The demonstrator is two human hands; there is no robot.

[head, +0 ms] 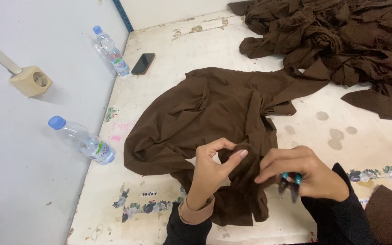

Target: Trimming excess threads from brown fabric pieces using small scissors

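head view | brown cloth spread on table, near edge bunched up | left hand pinching a fold of cloth | right hand just right of it, fingers closed around small teal-handled snips | bottle left of cloth

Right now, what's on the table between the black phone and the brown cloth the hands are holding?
Nothing: in the head view, only bare, stained white table lies between the phone and the brown cloth.
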